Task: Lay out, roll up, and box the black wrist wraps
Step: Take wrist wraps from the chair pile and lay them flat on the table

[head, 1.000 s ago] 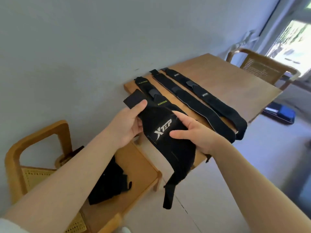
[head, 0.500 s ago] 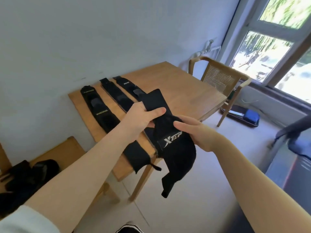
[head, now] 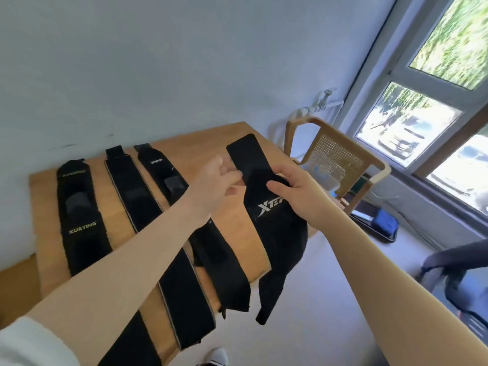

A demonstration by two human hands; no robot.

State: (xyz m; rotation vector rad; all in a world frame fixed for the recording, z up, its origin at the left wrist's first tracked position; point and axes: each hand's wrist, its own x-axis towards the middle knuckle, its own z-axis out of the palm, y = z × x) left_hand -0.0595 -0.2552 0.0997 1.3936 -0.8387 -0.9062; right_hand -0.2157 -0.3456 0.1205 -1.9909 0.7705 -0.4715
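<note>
The wooden table (head: pixel 232 235) is light brown. On it lie three black wrist wraps: the leftmost wrap (head: pixel 79 215) bears yellow "XUEYING" lettering; the middle wrap (head: pixel 148 220) has pale grey edging; the wrap (head: pixel 169 175) beside it carries small white print. The held wrap (head: pixel 274 220) above the table's right part is black with white lettering.

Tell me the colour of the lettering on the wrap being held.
White, on the black held wrap; the head view shows it.
</note>
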